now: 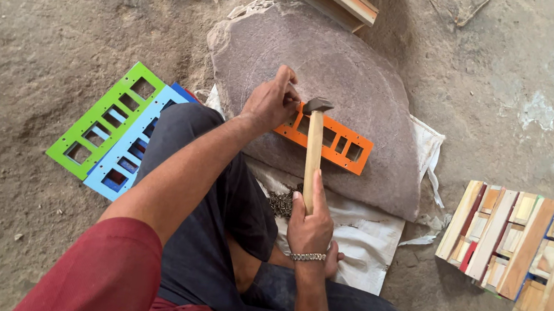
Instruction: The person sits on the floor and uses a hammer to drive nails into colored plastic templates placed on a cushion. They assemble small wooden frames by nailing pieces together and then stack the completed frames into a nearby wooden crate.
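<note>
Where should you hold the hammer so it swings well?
Hold the hammer near the bottom end of its long wooden handle, coming from the side nearest the body, as the right hand does. The handle is straight and points toward the person, with the heavy metal head at the far end over the orange frame, so a low grip probably gives the best swing. The left hand steadies that frame.

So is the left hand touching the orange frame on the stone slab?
Touching: the head view shows the left hand with fingers pressed on the orange frame at its near end.
</note>
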